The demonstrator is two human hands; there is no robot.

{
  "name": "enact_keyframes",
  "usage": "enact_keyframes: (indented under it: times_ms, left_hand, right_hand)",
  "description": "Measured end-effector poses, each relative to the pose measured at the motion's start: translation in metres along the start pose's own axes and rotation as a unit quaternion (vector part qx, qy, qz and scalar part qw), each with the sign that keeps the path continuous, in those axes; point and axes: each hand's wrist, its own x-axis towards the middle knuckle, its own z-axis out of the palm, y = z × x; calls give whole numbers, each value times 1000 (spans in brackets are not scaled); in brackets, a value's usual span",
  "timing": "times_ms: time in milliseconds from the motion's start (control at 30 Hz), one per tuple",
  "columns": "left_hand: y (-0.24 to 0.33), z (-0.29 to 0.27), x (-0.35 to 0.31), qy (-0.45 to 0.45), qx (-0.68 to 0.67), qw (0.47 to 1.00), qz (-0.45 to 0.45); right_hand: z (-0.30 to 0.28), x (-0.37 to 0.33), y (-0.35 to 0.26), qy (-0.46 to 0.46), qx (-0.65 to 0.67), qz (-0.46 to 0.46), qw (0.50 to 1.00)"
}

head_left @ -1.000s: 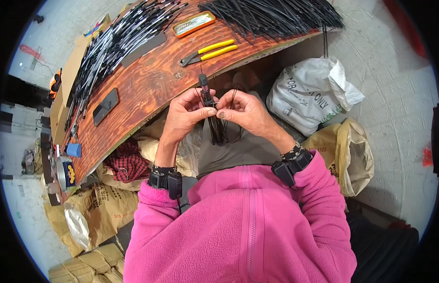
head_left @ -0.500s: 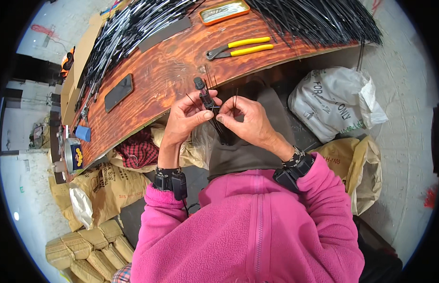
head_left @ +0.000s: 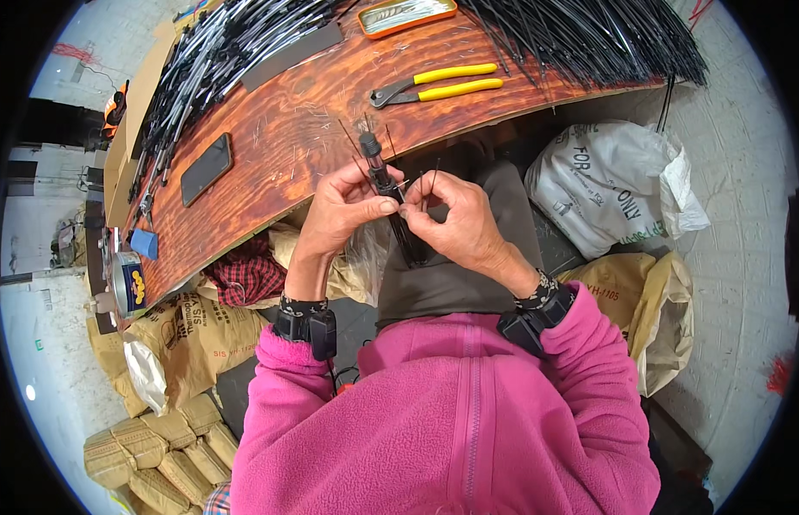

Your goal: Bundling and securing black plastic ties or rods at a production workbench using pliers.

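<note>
Clock face laid over the view, 12 at top. Black rod assembly [head_left: 384, 176] sits just above centre, over the lap, on the near side of the table [head_left: 270, 163]. Long axis tilted, ribbed cap [head_left: 369, 144] toward 11, bundled dark lower end toward 5. Thin black rods [head_left: 391, 140] fan out around the cap, roughly 11 to 1.

Left hand [head_left: 337, 215]: closed around the assembly below the cap. Thumb across the near side, tip toward 3; fingers curl behind, partly hidden. Forearm rises from 7, wrist about straight, hand angled toward 1.

Right hand [head_left: 459, 219]: narrow, thumb and index close together right at the assembly, tips toward 9. Can't tell what's pinched; a pale sliver by the tips is too small to identify. Thin dark rods stick up by its fingers toward 12. Forearm comes in from 4, pointing to 10.

Both elbows bent, pink sleeves [head_left: 605, 412] out to the sides, hands nearly meeting.

Nearby: yellow-handled cutters [head_left: 455, 74] near 12, jaws toward 9. Orange-rimmed tin [head_left: 408, 27] beyond them. Phone [head_left: 207, 169] at 10. White bag [head_left: 618, 184] at 2.
</note>
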Motion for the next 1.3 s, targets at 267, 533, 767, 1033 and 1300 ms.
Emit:
enact_keyframes:
  times_ms: [267,533,767,1033,1300]
  left_hand:
    - [-7,9,7,3,-29,1000,-3]
    - [-11,12,5,18,-40,999,1]
    - [-11,18,4,23,-39,999,21]
    - [-6,19,2,22,-51,998,22]
    - [-11,22,3,19,-46,998,38]
  right_hand:
    - [-3,2,11,22,-9,-19,1000]
    - [-7,-2,8,3,-44,-56,997]
    - [-5,-1,12,39,-54,-47,997]
    - [-4,0,8,30,-61,-51,996]
    - [-8,-4,5,39,-45,-43,997]
